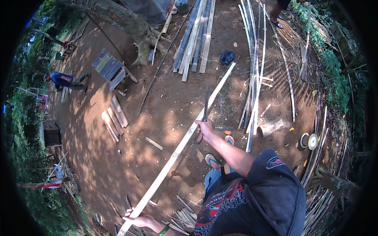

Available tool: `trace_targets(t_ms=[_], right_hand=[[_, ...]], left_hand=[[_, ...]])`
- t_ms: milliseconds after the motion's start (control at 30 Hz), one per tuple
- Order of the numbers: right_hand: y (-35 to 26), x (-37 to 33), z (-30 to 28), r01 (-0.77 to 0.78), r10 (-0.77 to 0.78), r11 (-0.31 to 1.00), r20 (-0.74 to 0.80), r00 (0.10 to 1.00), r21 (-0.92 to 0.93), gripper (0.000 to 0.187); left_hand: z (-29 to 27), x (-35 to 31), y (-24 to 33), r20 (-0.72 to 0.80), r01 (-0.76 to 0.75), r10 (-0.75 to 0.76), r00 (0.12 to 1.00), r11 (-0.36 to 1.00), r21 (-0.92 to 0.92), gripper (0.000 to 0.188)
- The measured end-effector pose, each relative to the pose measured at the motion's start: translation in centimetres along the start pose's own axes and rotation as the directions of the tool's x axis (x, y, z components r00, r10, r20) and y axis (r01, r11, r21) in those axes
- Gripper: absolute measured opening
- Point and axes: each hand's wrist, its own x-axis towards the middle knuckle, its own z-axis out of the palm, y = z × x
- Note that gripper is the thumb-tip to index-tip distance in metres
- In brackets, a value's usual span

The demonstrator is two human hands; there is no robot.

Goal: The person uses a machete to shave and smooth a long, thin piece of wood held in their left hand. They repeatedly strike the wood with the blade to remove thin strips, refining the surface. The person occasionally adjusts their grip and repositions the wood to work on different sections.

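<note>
We find a long pale strip (175, 157) held aslant above the bare earth (157, 106), its tapered end away from the wearer. The left hand (138, 220) is clasped about its near end. The right hand (204, 129) is clenched round a dark bladed tool (206, 103), the blade lying beside the strip about midway along; whether these fingers also grip the strip, we cannot tell.

Just beyond the strip's tip we note a crumpled dark plastic bag (227, 58) on the ground; its contents are not visible to us. A rounded blue item (182, 5) is cut by the upper edge; we cannot tell whether it is a bag or a rigid container, nor what it holds. To the right of the wearer, a spool (312, 141) stands on its rims beside a short log (271, 126).

Farther out, we record dark and pale split lengths (204, 35) laid side by side, a loose bundle of long poles (256, 67) to their right, and short boards (116, 118) to the left. A person in blue (61, 80) is well apart at far left.
</note>
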Motion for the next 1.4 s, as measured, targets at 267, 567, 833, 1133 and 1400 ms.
trace_targets(t_ms=[267, 567, 833, 1133, 1400], right_hand=[[-0.5, -9.0, 1.4, 0.359, -0.372, 0.902, -0.012, 0.928, -0.240, 0.020], [-3.6, -19.2, 7.3, 0.694, -0.736, 0.557, 0.117, 0.667, -0.456, 0.025], [-2.6, -24.0, 9.6, 0.729, -0.831, 0.413, 0.101, 0.547, -0.546, 0.028], [-0.8, -29.1, 12.5, 0.821, -0.872, 0.219, 0.272, 0.407, -0.528, 0.029], [-6.4, -29.8, 9.6, 0.704, -0.732, -0.423, 0.673, 0.105, -0.570, 0.035]], left_hand=[[-18.7, 3.4, -13.2, -0.310, 0.624, -0.569, 0.762, 0.772, 0.118, 0.041], [-28.4, 4.4, -22.6, -0.061, 0.921, -0.930, 0.363, 0.347, 0.179, 0.041], [-10.4, 3.4, -16.0, 0.568, -0.449, -0.602, 0.561, 0.356, 0.820, 0.056], [3.3, -4.1, -15.6, 0.941, 0.100, -0.338, 0.020, 0.937, 0.334, 0.036], [6.3, -1.9, -7.4, 0.888, 0.308, -0.440, -0.135, 0.833, 0.460, 0.040]])
